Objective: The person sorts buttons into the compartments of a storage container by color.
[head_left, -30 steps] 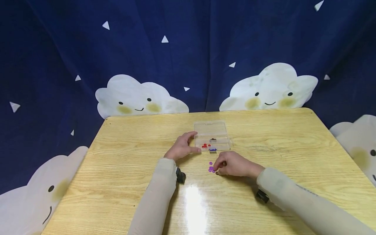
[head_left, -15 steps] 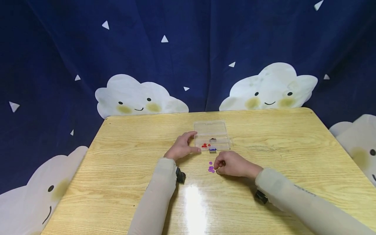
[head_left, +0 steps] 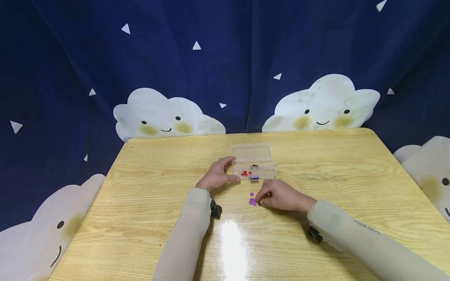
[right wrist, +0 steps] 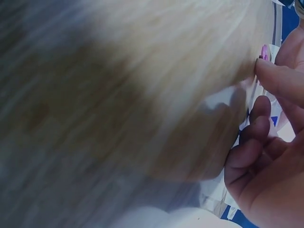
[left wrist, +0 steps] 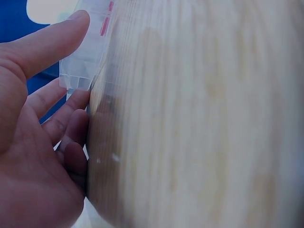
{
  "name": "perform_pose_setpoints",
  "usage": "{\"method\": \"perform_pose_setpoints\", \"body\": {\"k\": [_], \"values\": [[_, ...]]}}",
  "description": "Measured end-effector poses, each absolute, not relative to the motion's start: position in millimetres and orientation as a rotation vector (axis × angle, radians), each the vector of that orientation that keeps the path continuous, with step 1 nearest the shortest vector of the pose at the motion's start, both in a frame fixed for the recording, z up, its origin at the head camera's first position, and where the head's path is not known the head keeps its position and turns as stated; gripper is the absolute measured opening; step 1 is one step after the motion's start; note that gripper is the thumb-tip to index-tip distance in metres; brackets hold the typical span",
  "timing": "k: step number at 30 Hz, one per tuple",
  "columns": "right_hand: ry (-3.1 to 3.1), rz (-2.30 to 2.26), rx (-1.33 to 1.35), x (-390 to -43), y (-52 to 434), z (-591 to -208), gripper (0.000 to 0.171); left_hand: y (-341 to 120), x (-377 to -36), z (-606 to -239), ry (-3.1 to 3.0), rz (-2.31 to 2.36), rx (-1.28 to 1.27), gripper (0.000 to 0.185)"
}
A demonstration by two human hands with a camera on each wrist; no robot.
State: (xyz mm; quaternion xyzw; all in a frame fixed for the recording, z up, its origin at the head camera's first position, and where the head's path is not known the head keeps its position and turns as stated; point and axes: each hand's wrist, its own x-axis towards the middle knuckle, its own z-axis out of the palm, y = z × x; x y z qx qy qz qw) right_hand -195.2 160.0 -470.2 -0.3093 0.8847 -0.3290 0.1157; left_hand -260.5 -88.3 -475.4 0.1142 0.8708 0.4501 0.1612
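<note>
My left hand (head_left: pixel 216 175) holds the left end of a clear plastic box (head_left: pixel 264 175), thumb at its front corner and index finger at the rear. The box's lid (head_left: pixel 251 152) is folded back. In it lie several red discs (head_left: pixel 244 174) and a small dark clump (head_left: pixel 254 166). The left wrist view shows the thumb (left wrist: pixel 61 40) over the box's corner. In front of the box my right hand (head_left: pixel 279 195) pinches a small dark disc (head_left: pixel 259 204) between thumb and index finger. Several purple discs (head_left: pixel 252 200) lie just left of those fingertips.
A blue-marked clasp (head_left: pixel 254 179) sits at the box's front edge. The wooden table (head_left: pixel 147 203) extends on both sides, and a dark blue curtain (head_left: pixel 239 58) with cloud pictures hangs behind it. A bright reflection (head_left: pixel 232 246) shows near the front.
My right fingertips have shifted slightly away from me with the dark disc, beside the purple discs. The left hand and the box stay in place.
</note>
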Motion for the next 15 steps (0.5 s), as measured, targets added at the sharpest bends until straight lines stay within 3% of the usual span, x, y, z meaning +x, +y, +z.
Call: {"method": "perform_pose_setpoints", "body": {"k": [15], "values": [[2.602,-0.938,-0.9,-194.3,156.7,-468.3,0.02,-89.6,-259.2,-474.8,2.477,1.296,0.331,0.08]]}}
